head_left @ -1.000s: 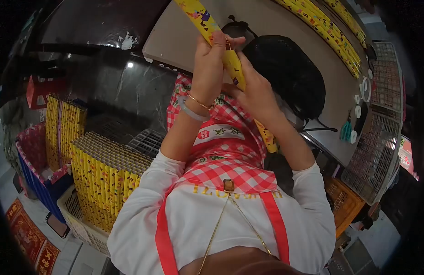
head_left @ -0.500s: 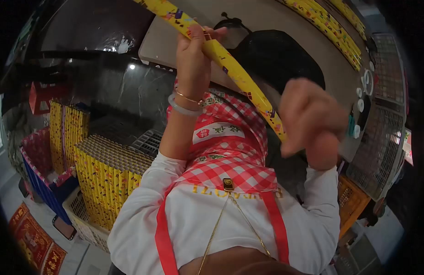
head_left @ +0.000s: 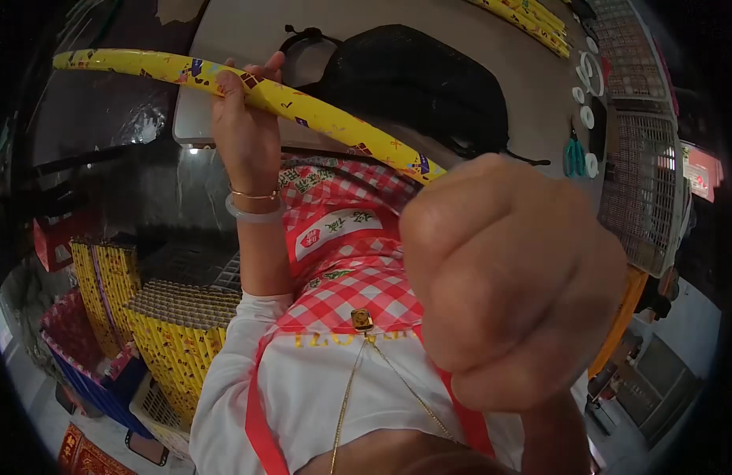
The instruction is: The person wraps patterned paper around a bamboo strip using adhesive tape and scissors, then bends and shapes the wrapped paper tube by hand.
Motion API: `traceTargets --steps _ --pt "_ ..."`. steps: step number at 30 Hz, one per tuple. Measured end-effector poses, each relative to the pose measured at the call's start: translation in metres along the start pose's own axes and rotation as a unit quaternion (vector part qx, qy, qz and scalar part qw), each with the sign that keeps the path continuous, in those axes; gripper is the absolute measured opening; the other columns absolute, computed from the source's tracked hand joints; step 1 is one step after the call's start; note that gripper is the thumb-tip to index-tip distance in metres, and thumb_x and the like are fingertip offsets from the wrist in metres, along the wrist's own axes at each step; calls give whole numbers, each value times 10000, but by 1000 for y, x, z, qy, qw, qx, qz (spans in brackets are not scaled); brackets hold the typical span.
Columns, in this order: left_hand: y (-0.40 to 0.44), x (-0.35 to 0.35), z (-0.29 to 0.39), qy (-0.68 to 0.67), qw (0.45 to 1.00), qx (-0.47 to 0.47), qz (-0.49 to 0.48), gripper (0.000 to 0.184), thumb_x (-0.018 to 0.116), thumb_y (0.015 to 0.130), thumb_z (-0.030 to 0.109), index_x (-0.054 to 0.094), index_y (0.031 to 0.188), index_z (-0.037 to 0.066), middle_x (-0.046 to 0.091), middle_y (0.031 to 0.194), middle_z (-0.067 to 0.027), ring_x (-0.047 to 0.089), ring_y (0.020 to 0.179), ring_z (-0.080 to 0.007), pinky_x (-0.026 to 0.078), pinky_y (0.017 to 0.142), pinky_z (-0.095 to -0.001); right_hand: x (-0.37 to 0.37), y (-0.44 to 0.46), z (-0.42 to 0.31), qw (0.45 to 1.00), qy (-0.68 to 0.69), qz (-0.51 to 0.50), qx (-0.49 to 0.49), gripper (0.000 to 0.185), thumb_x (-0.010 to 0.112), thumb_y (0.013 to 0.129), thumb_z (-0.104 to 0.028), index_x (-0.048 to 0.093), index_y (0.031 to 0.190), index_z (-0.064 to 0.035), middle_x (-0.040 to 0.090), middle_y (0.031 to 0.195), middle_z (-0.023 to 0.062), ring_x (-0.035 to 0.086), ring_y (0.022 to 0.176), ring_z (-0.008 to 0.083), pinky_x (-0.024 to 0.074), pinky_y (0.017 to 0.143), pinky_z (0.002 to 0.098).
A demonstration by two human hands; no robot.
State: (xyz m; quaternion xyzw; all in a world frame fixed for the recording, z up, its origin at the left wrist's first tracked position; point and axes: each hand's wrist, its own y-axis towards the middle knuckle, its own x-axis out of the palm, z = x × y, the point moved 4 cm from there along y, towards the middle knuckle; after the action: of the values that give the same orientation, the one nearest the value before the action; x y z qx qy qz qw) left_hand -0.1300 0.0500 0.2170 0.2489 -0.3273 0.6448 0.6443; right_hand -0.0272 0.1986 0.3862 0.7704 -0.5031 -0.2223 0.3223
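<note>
A long yellow tube [head_left: 326, 115] with a colourful printed pattern slants across the front of my body, from upper left down to the right. My left hand [head_left: 247, 131] is closed around it left of the middle, where a seam or overlap shows. Large and close to the camera, my right hand [head_left: 512, 285] is clenched into a fist. The lower right end of the tube disappears behind this fist, and whether they touch cannot be seen. Anything inside the fist is hidden. A black bag-like thing [head_left: 421, 79] lies on the table [head_left: 231, 39] beyond the tube.
More yellow tubes [head_left: 532, 24] lie at the top right. Teal scissors [head_left: 573, 156] and white rolls [head_left: 586, 119] line the table's right edge, beside wire crates [head_left: 643, 182]. At lower left stand bundled yellow tubes [head_left: 176, 340] in a cream basket [head_left: 156, 408] and a blue box [head_left: 89, 380].
My right fist has come up much closer to the camera. The view has shifted, so the tube and left hand appear further left, and the tube lies flatter.
</note>
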Motion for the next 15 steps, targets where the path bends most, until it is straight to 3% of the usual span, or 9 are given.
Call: traceTargets --steps 9,11,13,15 --pt "4 -4 -2 -2 1000 14 -4 317 419 939 306 373 1085 29 544 894 -89 559 996 -292 433 908 -358 -38 -10 -10 993 -103 -44 38 339 583 790 -395 612 693 -71 558 751 74 508 664 129 326 538 230" --pt "3 -4 5 -11 1000 27 -10 313 418 941 304 374 1078 26 547 895 -89 564 990 -289 433 909 -349 -72 -39 -8 928 -305 49 207 342 606 792 -400 625 845 -63 548 904 97 518 820 137 382 647 264" --pt "0 -4 13 -17 1000 20 12 317 419 940 304 373 1085 26 546 900 -89 559 1000 -291 424 928 -355 -105 -61 20 815 -525 62 238 476 660 757 -397 570 1083 -61 517 1104 128 529 992 225 420 808 343" --pt "-4 -4 26 -11 999 35 18 327 416 941 304 362 1100 23 542 900 -88 550 1012 -298 408 959 -382 -136 -96 42 745 -609 -47 269 653 710 728 -339 435 1276 -116 413 1286 121 436 1163 304 371 936 417"
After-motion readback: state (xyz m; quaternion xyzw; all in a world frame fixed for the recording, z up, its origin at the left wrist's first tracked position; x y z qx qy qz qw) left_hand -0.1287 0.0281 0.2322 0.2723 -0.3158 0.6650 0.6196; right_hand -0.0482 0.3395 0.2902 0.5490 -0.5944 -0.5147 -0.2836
